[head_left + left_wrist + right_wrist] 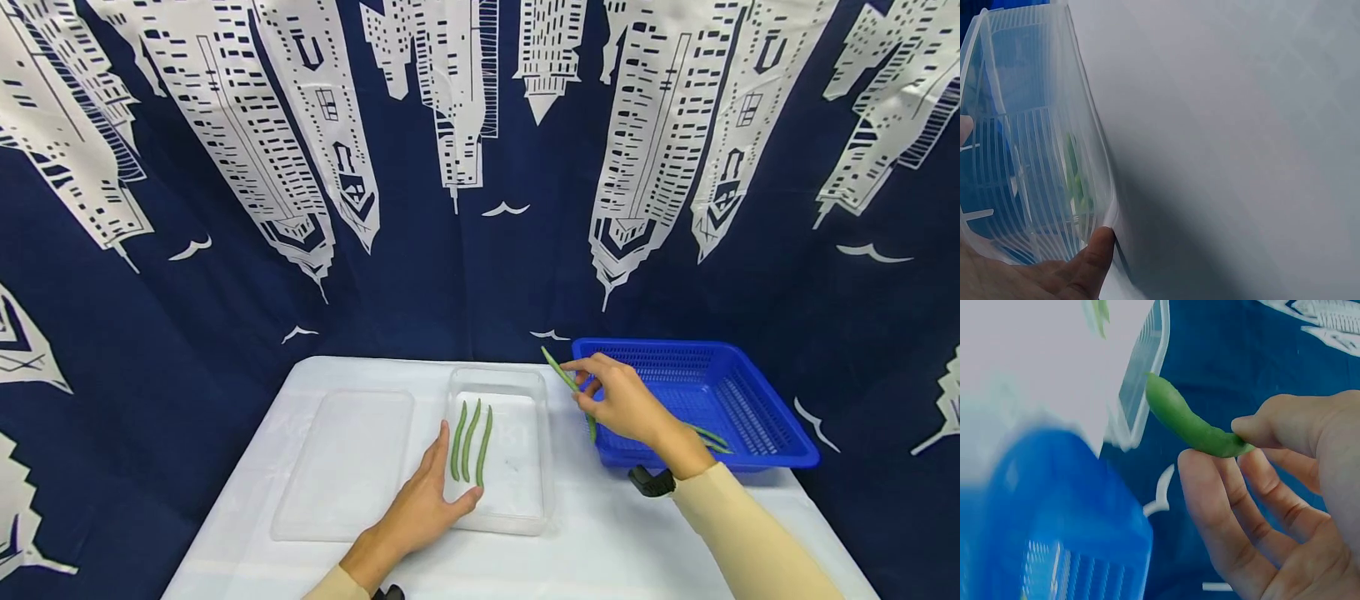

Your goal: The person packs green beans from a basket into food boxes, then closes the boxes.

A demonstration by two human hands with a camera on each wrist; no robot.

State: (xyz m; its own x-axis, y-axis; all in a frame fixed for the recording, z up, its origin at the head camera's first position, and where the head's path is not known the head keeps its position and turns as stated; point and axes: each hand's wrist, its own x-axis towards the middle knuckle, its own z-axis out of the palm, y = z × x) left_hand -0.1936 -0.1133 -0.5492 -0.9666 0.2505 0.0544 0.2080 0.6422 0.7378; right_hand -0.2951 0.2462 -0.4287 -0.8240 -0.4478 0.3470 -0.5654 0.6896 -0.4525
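My right hand (618, 400) pinches a green bean (1188, 422) between thumb and fingertips, above the left rim of a blue basket (757, 400). The bean slants, its upper end pointing up and left. More green beans (711, 440) lie in the basket, partly behind my right wrist. Three green beans (469, 442) lie side by side lengthwise in the left half of a clear plastic container (517, 527). My left hand (423, 500) rests at the container's near left side with fingers extended and thumb spread; in the left wrist view the thumb (1099, 250) touches its edge.
A flat translucent lid (345, 467) lies on the white table (600, 558), left of the container. The basket stands at the table's right side. Behind the table hangs a dark blue cloth (420, 292) printed with white buildings and birds.
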